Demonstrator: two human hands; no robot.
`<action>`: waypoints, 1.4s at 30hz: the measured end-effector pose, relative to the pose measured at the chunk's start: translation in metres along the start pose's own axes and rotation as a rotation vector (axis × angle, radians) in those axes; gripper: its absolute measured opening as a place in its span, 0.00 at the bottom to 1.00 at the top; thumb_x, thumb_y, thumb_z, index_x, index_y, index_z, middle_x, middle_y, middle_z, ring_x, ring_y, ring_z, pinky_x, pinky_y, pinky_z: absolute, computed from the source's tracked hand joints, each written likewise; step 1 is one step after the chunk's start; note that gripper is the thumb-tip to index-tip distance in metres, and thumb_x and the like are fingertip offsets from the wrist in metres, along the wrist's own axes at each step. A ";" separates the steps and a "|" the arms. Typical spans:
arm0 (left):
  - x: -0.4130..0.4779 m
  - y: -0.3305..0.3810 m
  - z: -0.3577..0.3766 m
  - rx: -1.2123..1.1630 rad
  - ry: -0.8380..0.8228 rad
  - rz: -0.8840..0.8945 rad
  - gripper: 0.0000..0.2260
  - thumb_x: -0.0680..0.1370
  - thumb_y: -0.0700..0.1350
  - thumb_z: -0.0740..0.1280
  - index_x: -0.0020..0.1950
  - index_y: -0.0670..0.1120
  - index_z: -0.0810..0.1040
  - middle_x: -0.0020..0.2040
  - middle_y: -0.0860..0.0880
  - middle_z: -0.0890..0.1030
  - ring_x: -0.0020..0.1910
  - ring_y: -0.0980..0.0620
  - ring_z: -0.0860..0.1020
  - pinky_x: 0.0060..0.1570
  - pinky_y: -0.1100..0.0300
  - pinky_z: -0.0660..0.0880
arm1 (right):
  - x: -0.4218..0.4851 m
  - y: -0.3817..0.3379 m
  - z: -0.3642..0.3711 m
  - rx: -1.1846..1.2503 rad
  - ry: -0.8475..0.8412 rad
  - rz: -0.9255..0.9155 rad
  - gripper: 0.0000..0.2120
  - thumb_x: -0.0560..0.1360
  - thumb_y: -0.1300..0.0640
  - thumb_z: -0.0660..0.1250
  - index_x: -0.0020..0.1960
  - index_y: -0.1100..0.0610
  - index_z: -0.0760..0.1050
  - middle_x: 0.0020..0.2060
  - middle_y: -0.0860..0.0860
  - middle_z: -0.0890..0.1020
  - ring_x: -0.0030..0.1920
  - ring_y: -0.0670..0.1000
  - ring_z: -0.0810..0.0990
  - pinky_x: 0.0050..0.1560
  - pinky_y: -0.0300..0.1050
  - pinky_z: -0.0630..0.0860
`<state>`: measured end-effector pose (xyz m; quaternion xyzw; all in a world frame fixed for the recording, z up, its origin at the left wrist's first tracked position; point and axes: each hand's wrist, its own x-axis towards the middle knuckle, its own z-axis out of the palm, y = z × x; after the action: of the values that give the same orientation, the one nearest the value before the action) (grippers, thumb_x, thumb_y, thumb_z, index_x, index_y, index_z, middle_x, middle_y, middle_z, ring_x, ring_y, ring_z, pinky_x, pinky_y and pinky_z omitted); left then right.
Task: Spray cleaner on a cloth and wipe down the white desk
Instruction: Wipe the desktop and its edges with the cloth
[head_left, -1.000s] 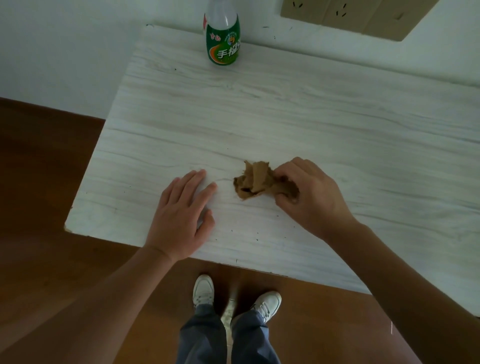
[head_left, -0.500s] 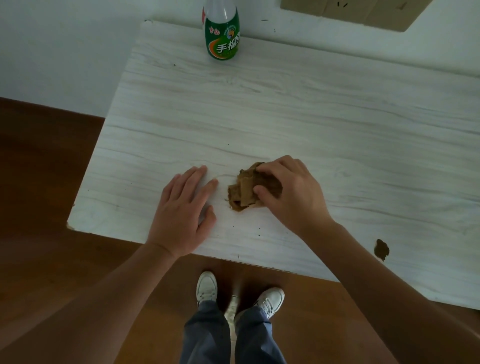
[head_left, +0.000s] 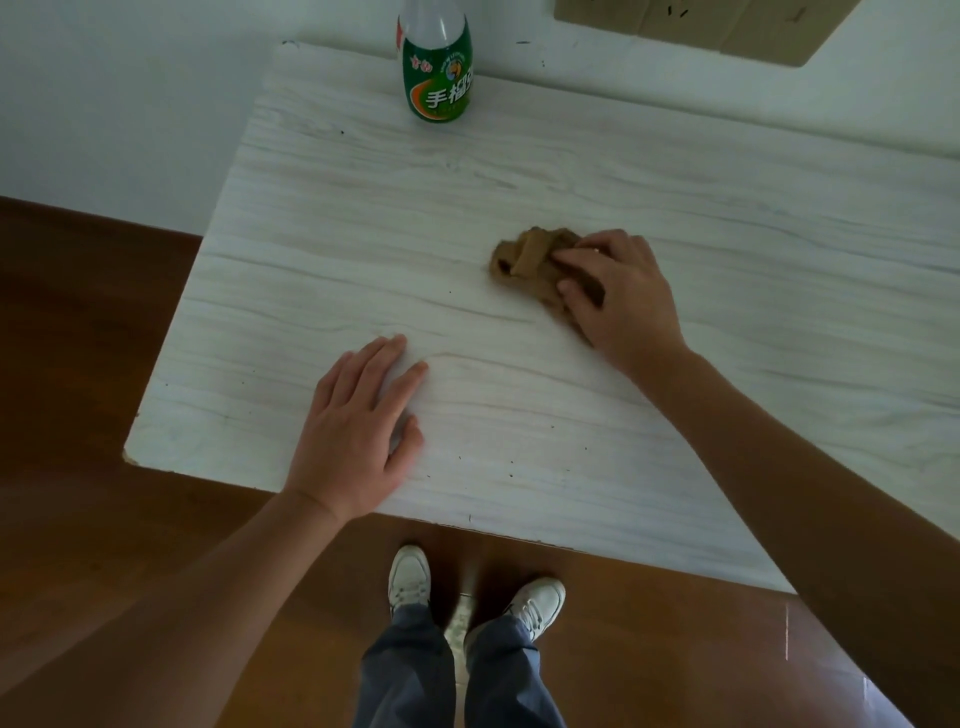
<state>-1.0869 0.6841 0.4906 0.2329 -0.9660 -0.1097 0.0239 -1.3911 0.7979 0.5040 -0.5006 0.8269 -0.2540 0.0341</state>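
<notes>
The right hand (head_left: 621, 291) presses a crumpled brown cloth (head_left: 530, 257) against the white desk (head_left: 519, 171), fingers and thumb closed around the wad (mid-desk, well short of the wall). The left hand (head_left: 358, 431) lies flat and empty near the front edge. A green-labelled bottle (head_left: 437, 78) stands upright at the back.

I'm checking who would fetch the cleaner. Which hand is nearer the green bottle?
The right hand, which presses on the brown cloth mid-desk, below and right of the bottle. The left hand lies flat near the desk's front edge, farther away.
</notes>
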 end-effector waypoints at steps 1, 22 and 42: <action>0.000 0.000 0.000 -0.002 0.001 0.001 0.25 0.82 0.52 0.56 0.77 0.46 0.69 0.81 0.41 0.65 0.81 0.43 0.60 0.81 0.45 0.55 | 0.003 -0.001 0.003 0.004 0.000 0.014 0.18 0.77 0.52 0.68 0.66 0.51 0.78 0.59 0.52 0.76 0.58 0.53 0.73 0.56 0.46 0.74; -0.001 -0.004 0.007 -0.003 0.025 0.021 0.24 0.82 0.51 0.57 0.77 0.46 0.70 0.81 0.42 0.64 0.82 0.43 0.60 0.79 0.42 0.60 | 0.153 0.014 0.030 -0.118 -0.033 0.011 0.20 0.80 0.49 0.62 0.70 0.50 0.74 0.63 0.58 0.72 0.63 0.61 0.69 0.63 0.57 0.72; 0.000 -0.004 0.006 0.007 0.038 0.018 0.24 0.81 0.51 0.59 0.76 0.45 0.70 0.81 0.42 0.64 0.82 0.44 0.60 0.81 0.46 0.55 | 0.154 -0.010 0.046 -0.116 -0.008 0.027 0.20 0.79 0.50 0.61 0.71 0.47 0.73 0.65 0.57 0.71 0.64 0.59 0.69 0.65 0.54 0.70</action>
<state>-1.0855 0.6818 0.4836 0.2262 -0.9679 -0.1014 0.0424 -1.4450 0.6456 0.4990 -0.4914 0.8468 -0.2033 0.0117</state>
